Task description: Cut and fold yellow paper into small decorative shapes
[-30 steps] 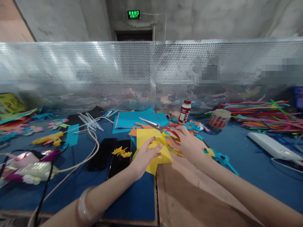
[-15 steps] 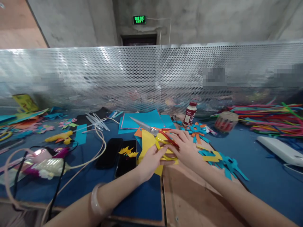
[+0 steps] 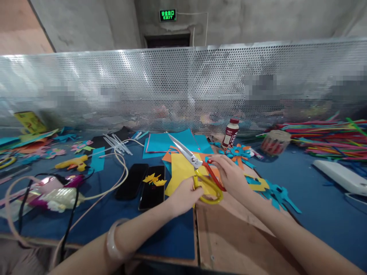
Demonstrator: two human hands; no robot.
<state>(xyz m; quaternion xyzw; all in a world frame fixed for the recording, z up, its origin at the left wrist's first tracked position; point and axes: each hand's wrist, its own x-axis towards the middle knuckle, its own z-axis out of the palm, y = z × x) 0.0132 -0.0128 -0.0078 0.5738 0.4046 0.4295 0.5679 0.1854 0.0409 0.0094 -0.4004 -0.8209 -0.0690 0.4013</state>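
Observation:
My right hand (image 3: pixel 229 175) grips the red-and-yellow handles of a pair of scissors (image 3: pixel 197 168), whose closed steel blades point up and away to the left. My left hand (image 3: pixel 185 196) is closed on the near edge of a yellow paper sheet (image 3: pixel 180 172) that lies on the table just under the scissors. Orange and blue paper sheets (image 3: pixel 166 143) lie behind the yellow one. Small yellow offcuts (image 3: pixel 155 178) rest on one of two black phones (image 3: pixel 153 185).
A perforated metal screen (image 3: pixel 183 88) closes off the back of the blue table. A yellow glue gun (image 3: pixel 73 163) and cables lie at the left. A white bottle (image 3: pixel 231 133), a tape roll (image 3: pixel 273 141), paper flowers (image 3: pixel 237 152), coloured strips (image 3: pixel 323 133) and a white power strip (image 3: pixel 340 177) are at the right.
My right hand reached the scissors lying on the paper, took their handles and lifted them towards me. My left hand slid down to the yellow sheet's near edge.

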